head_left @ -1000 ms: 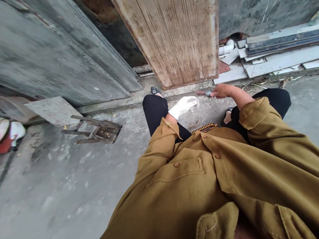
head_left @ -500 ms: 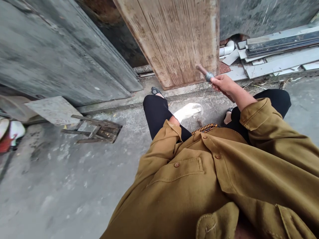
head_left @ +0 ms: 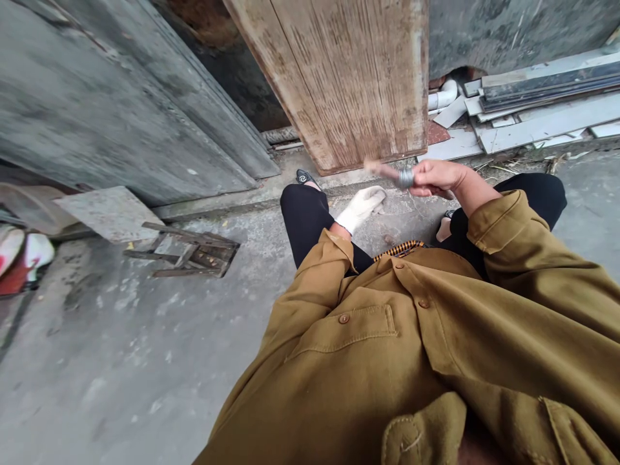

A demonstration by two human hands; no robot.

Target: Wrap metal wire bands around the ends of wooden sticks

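The wooden stick, with a band of grey wire wound round it just in front of the knuckles, sits in the right hand, whose bare fingers are closed round its near end; it points left and slightly away, almost level, its tip blurred against the foot of the weathered wooden door. Half a second ago the same stick was raised and tilted upward in front of the door's lower edge; now it has dropped and lies flatter, close above the concrete ground. The left hand, in a white glove, has shifted a little toward the stick and now lies just below and to the left of its tip, fingers loosely extended and holding nothing that can be made out. Both hands work between the knees in black trousers, above the mustard jacket. A small wooden stool lies on its side to the left, and pale boards are stacked at the right wall.
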